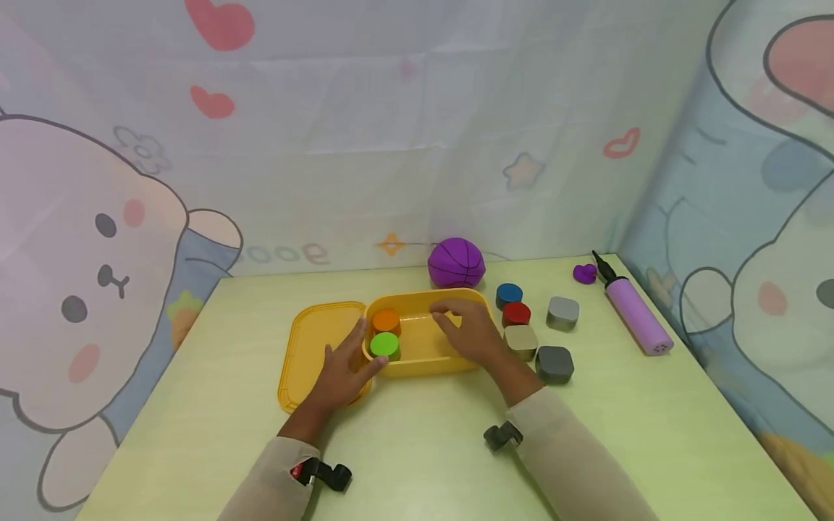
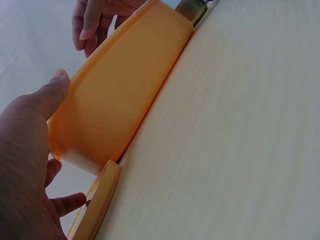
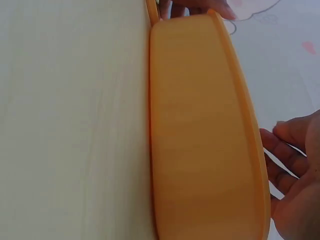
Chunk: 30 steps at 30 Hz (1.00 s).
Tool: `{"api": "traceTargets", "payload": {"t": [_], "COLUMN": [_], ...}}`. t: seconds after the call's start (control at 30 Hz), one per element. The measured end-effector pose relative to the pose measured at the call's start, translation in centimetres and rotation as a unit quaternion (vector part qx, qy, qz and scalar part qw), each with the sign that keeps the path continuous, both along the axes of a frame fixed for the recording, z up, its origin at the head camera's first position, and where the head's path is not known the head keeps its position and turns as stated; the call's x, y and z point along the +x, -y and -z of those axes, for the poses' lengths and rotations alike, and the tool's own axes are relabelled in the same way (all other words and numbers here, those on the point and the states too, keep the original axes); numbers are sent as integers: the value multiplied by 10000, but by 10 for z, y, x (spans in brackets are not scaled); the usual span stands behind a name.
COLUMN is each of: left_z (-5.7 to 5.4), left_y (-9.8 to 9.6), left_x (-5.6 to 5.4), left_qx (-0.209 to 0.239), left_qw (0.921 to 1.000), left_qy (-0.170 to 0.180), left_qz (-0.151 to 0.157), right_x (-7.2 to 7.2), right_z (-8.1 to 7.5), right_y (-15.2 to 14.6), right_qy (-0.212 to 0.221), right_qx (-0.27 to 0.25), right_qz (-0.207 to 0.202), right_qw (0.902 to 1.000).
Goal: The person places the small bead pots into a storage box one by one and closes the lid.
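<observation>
A yellow plastic box sits on the table, with an orange round piece and a green round piece at its left end. My left hand holds that end, its thumb at the near rim and its other fingers around the outer end. Over the right half of the box is my right hand, its fingers loosely bent and nothing visible in them. In the right wrist view the right fingers hang by the box's rim. The yellow lid lies left of the box, partly behind my left hand.
Right of the box stand blue, red, beige, light grey and dark grey pieces. A purple ball touches the back. A lilac hand pump and small purple object lie far right.
</observation>
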<state>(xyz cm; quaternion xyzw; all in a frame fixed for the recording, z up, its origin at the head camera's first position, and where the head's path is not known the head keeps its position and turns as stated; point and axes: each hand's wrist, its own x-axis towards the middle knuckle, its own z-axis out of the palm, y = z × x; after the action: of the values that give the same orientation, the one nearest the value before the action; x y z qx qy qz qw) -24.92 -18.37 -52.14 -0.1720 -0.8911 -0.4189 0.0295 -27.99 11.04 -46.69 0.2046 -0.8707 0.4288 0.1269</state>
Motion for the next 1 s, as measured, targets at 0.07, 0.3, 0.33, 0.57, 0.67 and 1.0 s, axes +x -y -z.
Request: {"api": "traceTargets", "payload": {"t": [0.07,0.3,0.33,0.57,0.67,1.0], "left_z": [0,-3,-4,-4,-3,1], "left_y": [0,-2,-2,-3,-2,0], "left_x": [-1,-2,-3,-2,-1,0], "left_qx": [1,-62,-66,-62,-41,-30], "left_qw": [10000,10000,10000,10000,10000,10000], "left_qy": [-1,-51,-56,-41,-26,21], "left_qz": [8,-13,-7,-29,-38,-62], "right_x": [-1,-3,-4,-9,-11,-14], "right_z": [-1,-1,0,8,12,14], "right_y": [-8,-40,-45,-71,-79,-90], "right_qy": [-156,-504,-494,26,172,864], "right_qx": [-218,-724,-737,-577,-452,283], "right_qz": [191,792,899,1560,1871,2723], "right_qw": [9995,9929,9920,9861,9811,9579]}}
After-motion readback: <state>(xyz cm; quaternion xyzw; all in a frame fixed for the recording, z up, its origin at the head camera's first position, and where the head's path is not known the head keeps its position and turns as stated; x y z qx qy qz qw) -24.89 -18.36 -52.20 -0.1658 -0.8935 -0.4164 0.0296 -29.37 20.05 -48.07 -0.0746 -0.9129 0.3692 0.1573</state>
